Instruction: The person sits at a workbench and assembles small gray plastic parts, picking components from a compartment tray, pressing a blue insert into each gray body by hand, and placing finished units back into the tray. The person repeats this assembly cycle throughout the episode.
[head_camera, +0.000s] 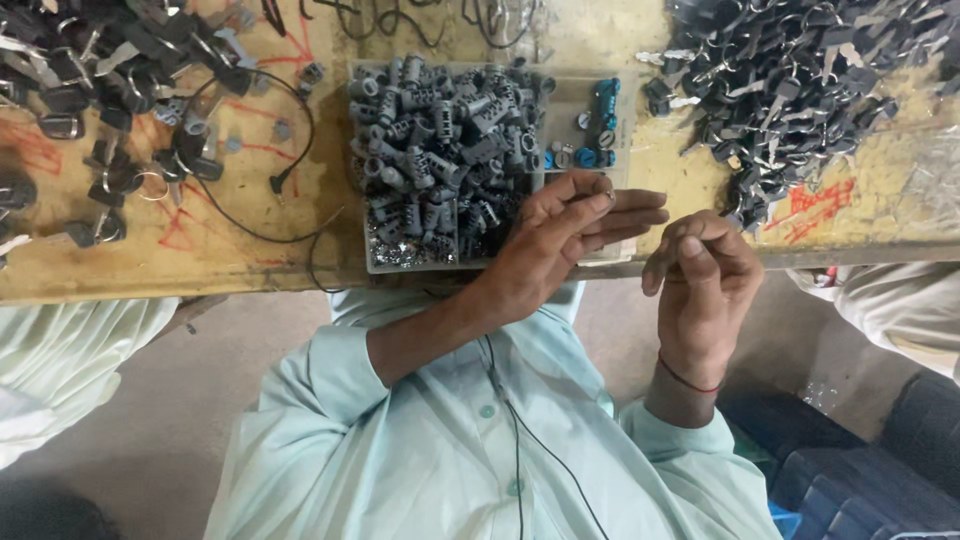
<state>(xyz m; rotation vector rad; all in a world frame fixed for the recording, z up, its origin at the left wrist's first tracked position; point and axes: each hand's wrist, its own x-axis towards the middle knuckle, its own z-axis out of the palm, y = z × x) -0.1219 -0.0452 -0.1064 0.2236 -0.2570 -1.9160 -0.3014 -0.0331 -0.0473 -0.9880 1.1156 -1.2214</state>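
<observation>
The left hand (545, 245) reaches over the near edge of the worn yellow-brown wooden tabletop (250, 265), its grip pinching a small thin metal piece (600, 192) between thumb and forefinger, held just above the near right corner of the clear plastic compartment tray (367, 262). The right hand (705, 275) hangs just beside it, off the tabletop edge, fingers curled inward against the thumb; whether that grip pinches anything I cannot tell. Judging from how things lie, much is left: the tray's large compartment is heaped with small grey cylindrical lock barrels (440, 150), a few round blue parts (590, 140) lie in its smaller right compartment, and tiny metal bits (400, 250) fill the near one. Piles of dark-headed keys on rings (790, 80) lie well apart to the right, with a second pile of ringed keys (90, 110) at the left, which look like finished or waiting stock
</observation>
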